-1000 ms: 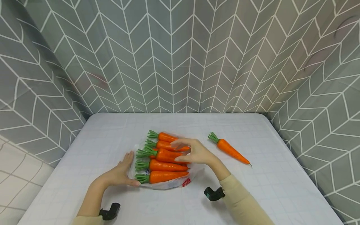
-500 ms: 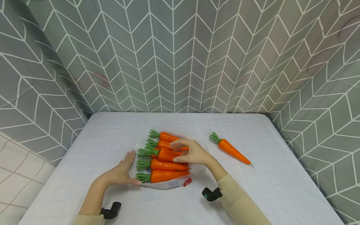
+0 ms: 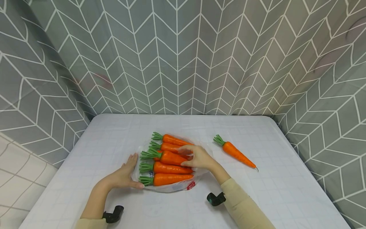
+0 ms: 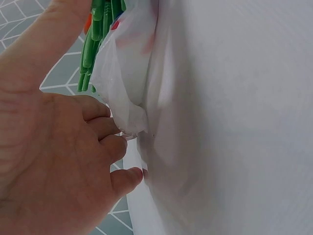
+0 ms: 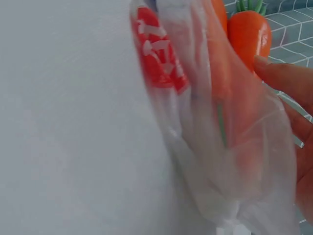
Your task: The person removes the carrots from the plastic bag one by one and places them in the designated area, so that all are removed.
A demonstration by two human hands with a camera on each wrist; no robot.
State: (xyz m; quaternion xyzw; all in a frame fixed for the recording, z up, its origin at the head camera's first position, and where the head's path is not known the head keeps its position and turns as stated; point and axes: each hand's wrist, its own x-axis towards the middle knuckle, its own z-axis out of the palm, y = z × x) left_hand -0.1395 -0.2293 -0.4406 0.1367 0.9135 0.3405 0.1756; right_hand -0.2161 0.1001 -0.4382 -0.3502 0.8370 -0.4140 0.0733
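Note:
Several orange carrots with green tops lie side by side on a thin translucent plastic bag [image 3: 171,189]. One carrot [image 3: 171,158] lies on top of the others near the middle. My right hand [image 3: 200,157] is over the pointed ends, fingers and thumb apart around the top carrot's narrow end; in the right wrist view the thumb [image 5: 274,73] lies against a carrot [image 5: 248,36]. My left hand [image 3: 123,175] rests at the bag's left edge, fingers spread, thumb by the lowest carrot's green top. In the left wrist view its fingertips [image 4: 128,178] are beside the bag [image 4: 129,73].
A single carrot [image 3: 235,153] lies apart on the right side of the white-covered table [image 3: 114,127]. Grey patterned curtains [image 3: 177,63] stand behind the table and at its sides. A small black camera [image 3: 215,199] sits on each wrist.
My right hand has drawn slightly to the right along the top carrot, which stays in place. The left hand keeps its spot at the bag's edge. The view has shifted a little.

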